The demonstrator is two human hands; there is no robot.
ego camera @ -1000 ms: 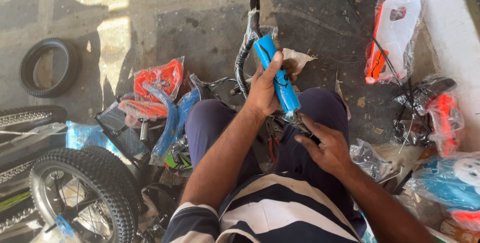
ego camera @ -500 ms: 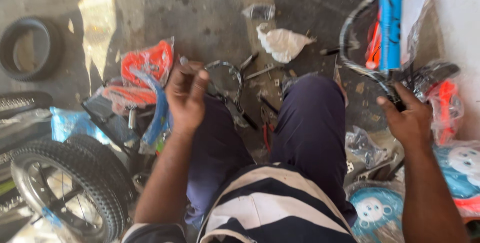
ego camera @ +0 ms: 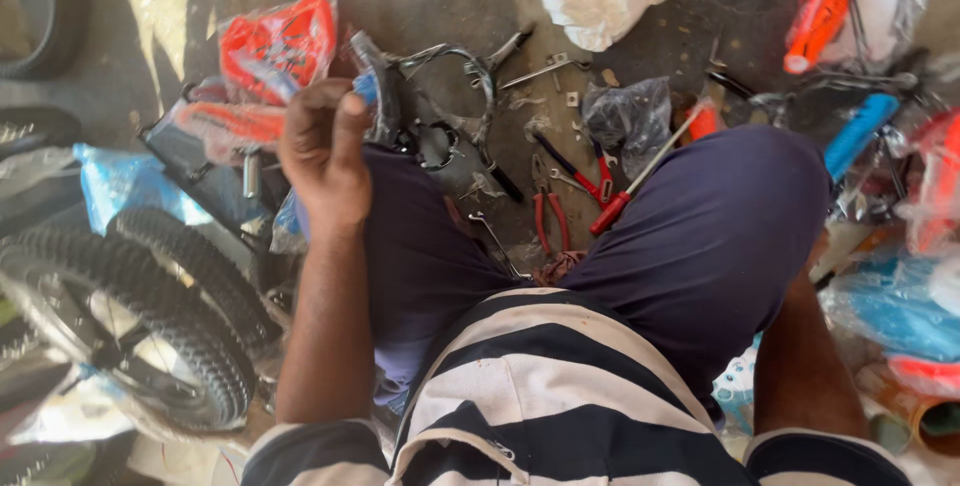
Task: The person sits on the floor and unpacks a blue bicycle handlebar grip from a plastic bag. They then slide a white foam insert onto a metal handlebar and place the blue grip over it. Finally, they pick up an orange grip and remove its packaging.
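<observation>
Blue-gripped metal part (ego camera: 372,86) sits just past your left hand (ego camera: 322,156), whose fingers curl loosely toward it; whether they pinch it, you cannot tell. Your right hand is out of view beyond your knee. Red-handled pliers (ego camera: 548,214) and a screwdriver (ego camera: 640,174) lie between your legs; a careless shift could scatter them.

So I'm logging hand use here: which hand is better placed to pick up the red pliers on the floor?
Probably the left hand: it is raised in view, just left of the pliers. The right hand is out of view, its arm down by the right thigh.
</observation>
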